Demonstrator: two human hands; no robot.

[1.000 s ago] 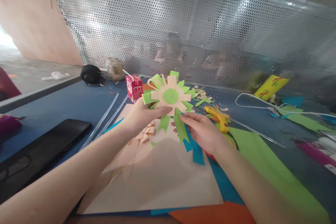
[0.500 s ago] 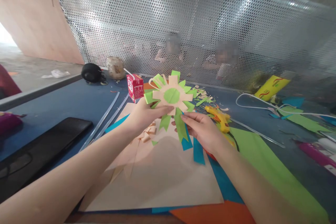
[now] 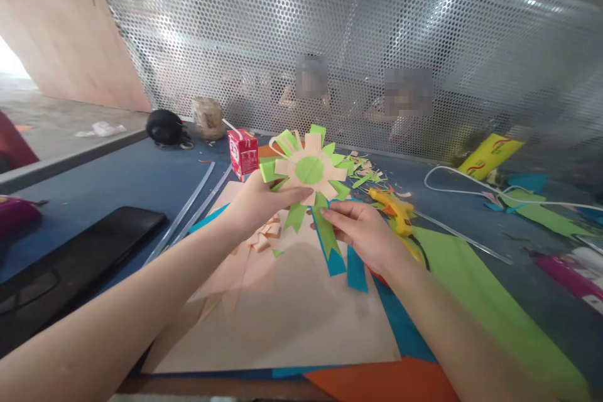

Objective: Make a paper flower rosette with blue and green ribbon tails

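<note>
My left hand (image 3: pixel 264 206) is closed on a paper rosette (image 3: pixel 309 170), its thumb across the front near the lower edge. The rosette has a green round centre, peach petals and a green outer ring, with notched green tails hanging below. My right hand (image 3: pixel 360 224) pinches a blue paper strip (image 3: pixel 336 264) together with the longer green tail (image 3: pixel 326 235); the blue shows behind and below the green. Another blue strip (image 3: pixel 357 273) lies on the peach paper sheet (image 3: pixel 282 326) beneath the right hand. Most of the fingers behind the rosette are hidden.
A yellow glue gun (image 3: pixel 396 210) lies right of my hands, by a clear glue stick (image 3: pixel 464 239) and green paper (image 3: pixel 475 282). A red drink carton (image 3: pixel 243 154) stands at the back left. A black phone (image 3: pixel 80 270) lies left. Behind the table rises a perforated metal panel (image 3: pixel 226 25).
The blue strip has shifted in behind the long green tail, and its left edge now shows along it. My right fingers have moved slightly left and down the tail. The left hand keeps its grip.
</note>
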